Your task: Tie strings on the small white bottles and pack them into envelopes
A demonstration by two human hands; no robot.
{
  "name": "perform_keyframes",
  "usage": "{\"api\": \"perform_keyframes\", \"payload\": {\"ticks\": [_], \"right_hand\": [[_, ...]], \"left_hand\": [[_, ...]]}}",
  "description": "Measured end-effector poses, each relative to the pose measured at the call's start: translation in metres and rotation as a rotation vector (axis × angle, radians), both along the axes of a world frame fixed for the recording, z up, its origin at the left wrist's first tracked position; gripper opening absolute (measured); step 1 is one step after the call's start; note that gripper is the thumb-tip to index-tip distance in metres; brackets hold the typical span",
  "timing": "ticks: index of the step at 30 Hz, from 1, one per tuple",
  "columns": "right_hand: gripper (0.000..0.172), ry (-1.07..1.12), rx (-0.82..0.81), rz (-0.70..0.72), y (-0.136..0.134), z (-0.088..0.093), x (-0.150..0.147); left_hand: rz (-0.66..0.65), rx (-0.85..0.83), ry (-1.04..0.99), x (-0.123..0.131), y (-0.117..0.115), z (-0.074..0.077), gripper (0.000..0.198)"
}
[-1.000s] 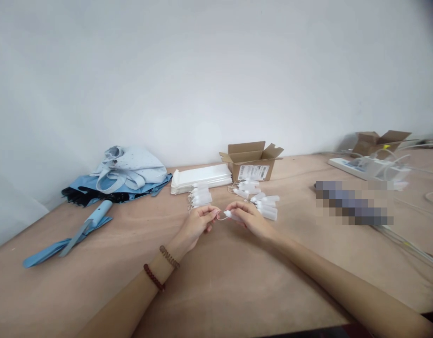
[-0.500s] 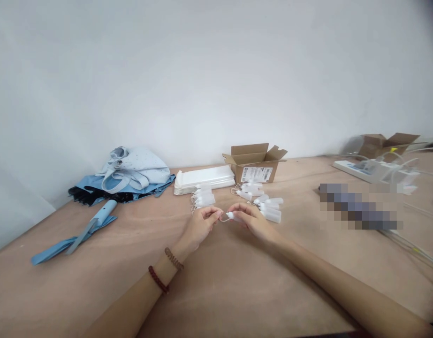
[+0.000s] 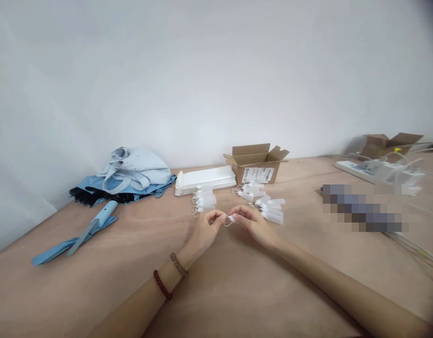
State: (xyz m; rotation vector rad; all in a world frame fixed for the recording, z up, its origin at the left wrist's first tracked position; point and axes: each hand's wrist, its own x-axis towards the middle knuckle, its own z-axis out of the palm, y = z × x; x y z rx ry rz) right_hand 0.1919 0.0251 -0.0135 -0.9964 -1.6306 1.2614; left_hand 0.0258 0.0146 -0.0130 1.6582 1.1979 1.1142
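Over plywood tabletop (image 3: 237,291), pinching small white bottle (image 3: 231,218) in right hand (image 3: 253,223), holding string loop (image 3: 226,224) with left hand (image 3: 205,232); likely needing gentle tension.

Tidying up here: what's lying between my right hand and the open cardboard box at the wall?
The head view shows a cluster of small white plastic bottles lying on the wooden table between the right hand and the open brown cardboard box.

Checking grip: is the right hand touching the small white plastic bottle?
Touching. Head view: right hand pinches the small white plastic bottle, left hand its thin string loop.
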Motion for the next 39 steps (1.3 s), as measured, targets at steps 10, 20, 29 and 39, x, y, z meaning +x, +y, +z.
{"api": "perform_keyframes", "payload": {"ticks": [10,20,29,39], "right_hand": [[0.023,0.04,0.005,0.033,0.002,0.001,0.0],[0.021,0.011,0.072,0.055,0.004,-0.001,0.001],[0.024,-0.066,0.112,0.006,0.006,0.004,-0.004],[0.023,-0.008,0.023,-0.002,0.012,0.0,0.007]], "left_hand": [[-0.043,-0.074,-0.072,-0.001,0.003,-0.005,0.019],[-0.021,-0.076,-0.066,-0.005,0.008,-0.003,0.024],[0.026,-0.13,-0.186,-0.006,0.013,-0.005,0.022],[0.169,-0.054,-0.127,-0.014,0.019,-0.006,0.03]]}}
